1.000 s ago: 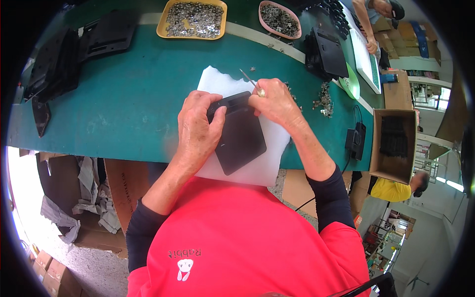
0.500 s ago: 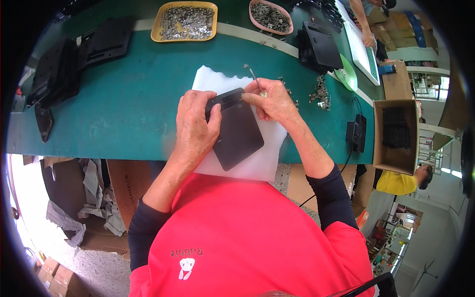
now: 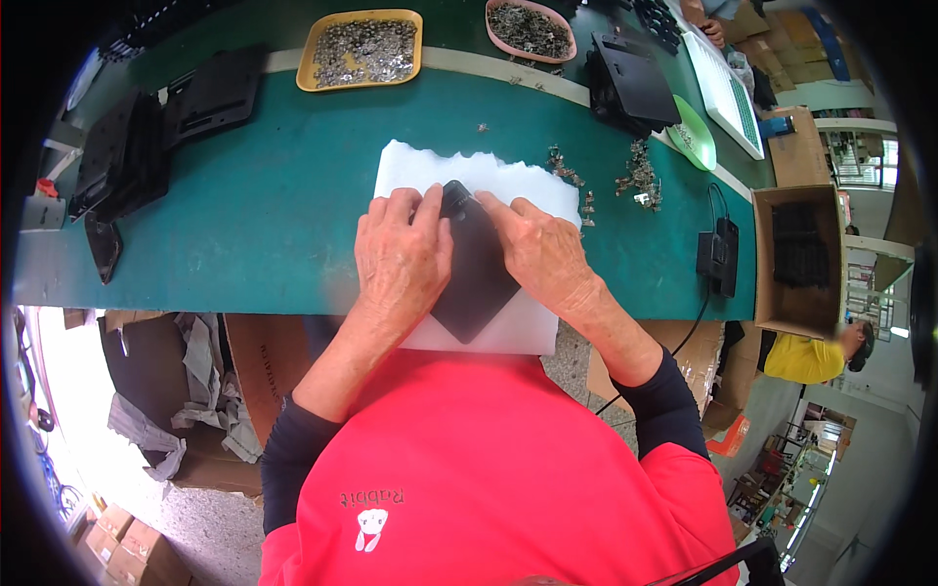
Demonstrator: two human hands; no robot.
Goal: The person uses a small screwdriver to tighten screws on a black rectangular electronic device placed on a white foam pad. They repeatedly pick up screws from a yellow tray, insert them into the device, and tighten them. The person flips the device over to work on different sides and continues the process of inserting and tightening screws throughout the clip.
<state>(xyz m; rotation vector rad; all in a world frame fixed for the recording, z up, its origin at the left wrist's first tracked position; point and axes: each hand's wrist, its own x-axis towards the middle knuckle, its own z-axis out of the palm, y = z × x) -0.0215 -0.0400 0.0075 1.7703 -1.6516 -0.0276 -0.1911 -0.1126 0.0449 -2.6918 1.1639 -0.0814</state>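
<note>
A flat black plate (image 3: pixel 476 298) lies cornerwise on a white foam sheet (image 3: pixel 410 174) at the table's near edge. My left hand (image 3: pixel 401 256) is closed on its left side, fingertips bent over the far corner. On the right side my right hand (image 3: pixel 549 256) grips the plate, index fingertip pressed at the far corner beside a small shiny spot. The right thumb and whatever lies under that palm are hidden. Small metal clips (image 3: pixel 641 181) lie in a loose heap right of the foam, and more metal clips (image 3: pixel 564 168) lie by its far right edge.
Small metal parts fill a yellow tray (image 3: pixel 360 51) and a pink tray (image 3: pixel 531 32) at the back. Black plates (image 3: pixel 122 156) are stacked left, others (image 3: pixel 633 83) back right. A green bowl (image 3: pixel 693 134), a black adapter (image 3: pixel 718 256) and a cardboard box (image 3: pixel 796 317) stand right.
The thin metal tool that stuck up from my right hand no longer shows. My right index finger has moved onto the plate's far corner, and the plate has turned slightly.
</note>
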